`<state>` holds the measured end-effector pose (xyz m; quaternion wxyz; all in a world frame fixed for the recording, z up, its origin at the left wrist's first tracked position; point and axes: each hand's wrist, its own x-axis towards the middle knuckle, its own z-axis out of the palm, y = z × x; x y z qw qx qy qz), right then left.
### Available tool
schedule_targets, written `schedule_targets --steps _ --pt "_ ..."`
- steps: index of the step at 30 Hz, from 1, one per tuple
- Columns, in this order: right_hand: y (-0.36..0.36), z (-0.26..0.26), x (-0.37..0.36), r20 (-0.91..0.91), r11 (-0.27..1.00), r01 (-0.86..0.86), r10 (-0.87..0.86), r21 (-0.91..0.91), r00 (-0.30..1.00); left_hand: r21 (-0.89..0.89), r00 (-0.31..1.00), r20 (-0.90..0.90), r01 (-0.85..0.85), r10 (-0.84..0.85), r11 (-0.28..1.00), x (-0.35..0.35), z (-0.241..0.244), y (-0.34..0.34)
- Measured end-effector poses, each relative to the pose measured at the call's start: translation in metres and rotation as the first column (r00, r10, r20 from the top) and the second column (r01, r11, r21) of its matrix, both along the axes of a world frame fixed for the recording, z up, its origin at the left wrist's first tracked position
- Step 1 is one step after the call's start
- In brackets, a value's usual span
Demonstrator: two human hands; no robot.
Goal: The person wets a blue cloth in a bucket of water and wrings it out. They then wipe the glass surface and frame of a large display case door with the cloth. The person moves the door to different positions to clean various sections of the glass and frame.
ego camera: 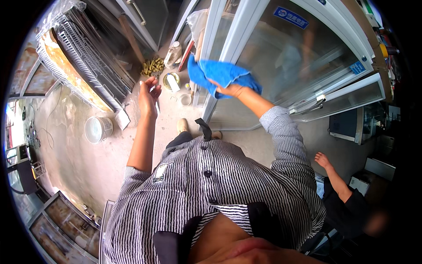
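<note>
A blue cloth (227, 72) is bunched in my right hand (232, 89). It hangs over the white frame (230, 46) of a glass door, and I cannot tell how firmly it presses there. The door's glass pane (263, 66) spreads out to the right, bearing a blue sticker (290, 17) near its top. My left hand (149, 99) is raised over the floor, palm turned inward and fingers loosely curled but apart. Nothing is in it. Below and beyond that hand, a white bottle (172, 82) lies across a round tin (167, 79).
White wire racks (89, 62) lean at the left beside a white bucket (98, 129). A plastic jug (173, 54), a heap of yellowish pieces (152, 67) and a small cup (185, 99) are on the floor ahead. Another person's hand (322, 159) shows at the right, near a dark cabinet (344, 125).
</note>
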<state>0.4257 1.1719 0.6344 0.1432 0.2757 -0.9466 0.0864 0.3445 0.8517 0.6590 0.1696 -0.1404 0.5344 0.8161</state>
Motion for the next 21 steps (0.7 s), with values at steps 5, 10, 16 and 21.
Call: schedule_targets --steps 5,10,16,21 --pt "-0.036 -0.050 0.036 0.556 0.991 0.127 -0.084 -0.039 0.827 -0.089 0.998 0.062 -0.010 0.015 0.996 0.007 -0.013 -0.065" --pt "-0.017 0.062 0.001 0.281 0.918 0.227 -0.323 0.326 0.904 -0.067 0.992 0.123 0.011 -0.003 0.998 -0.016 -0.030 -0.086" --pt "-0.020 0.230 -0.062 0.060 0.778 0.564 -0.600 0.278 0.798 0.060 0.994 0.069 0.077 -0.081 0.995 -0.027 -0.012 -0.066" --pt "0.003 0.109 -0.036 0.459 0.900 0.360 -0.435 0.244 0.775 0.118 0.982 0.087 0.155 -0.166 0.981 -0.019 -0.016 -0.061"
